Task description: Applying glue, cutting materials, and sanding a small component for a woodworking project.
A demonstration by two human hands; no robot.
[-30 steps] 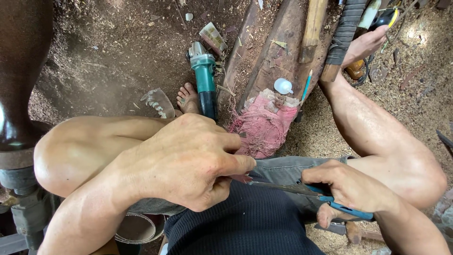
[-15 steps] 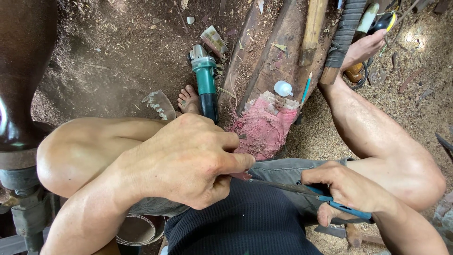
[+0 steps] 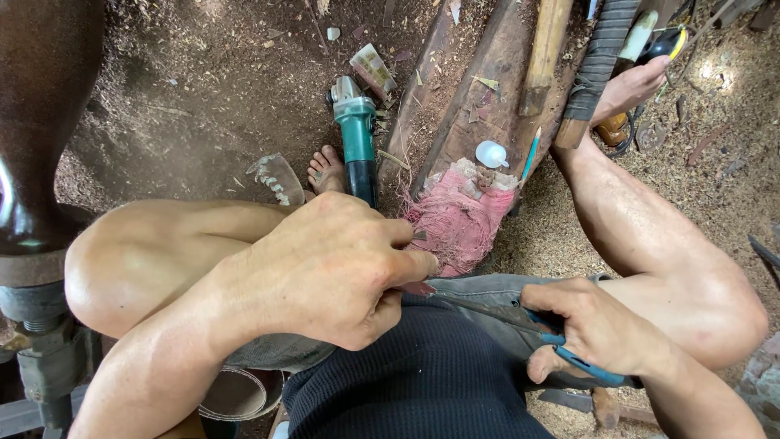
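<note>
I sit with both knees spread over a sawdust floor. My left hand [image 3: 333, 268] is closed over a small dark piece held in front of my lap; most of that piece is hidden under the fingers. My right hand [image 3: 597, 329] grips the blue handle of a long metal file [image 3: 496, 313], whose grey blade runs left across my shorts to the piece under my left thumb. The file's tip touches or lies right at the held piece.
A green angle grinder [image 3: 357, 134] lies on the ground by my left foot. A pink frayed rag [image 3: 459, 223] lies over wooden planks [image 3: 487, 89] with a white cap and a blue pencil. Dark metal machinery [image 3: 36, 203] stands at left. A round tin [image 3: 240, 394] sits below.
The view has shifted slightly. Both hands keep their grips; the file and the held piece stay almost where they were.
</note>
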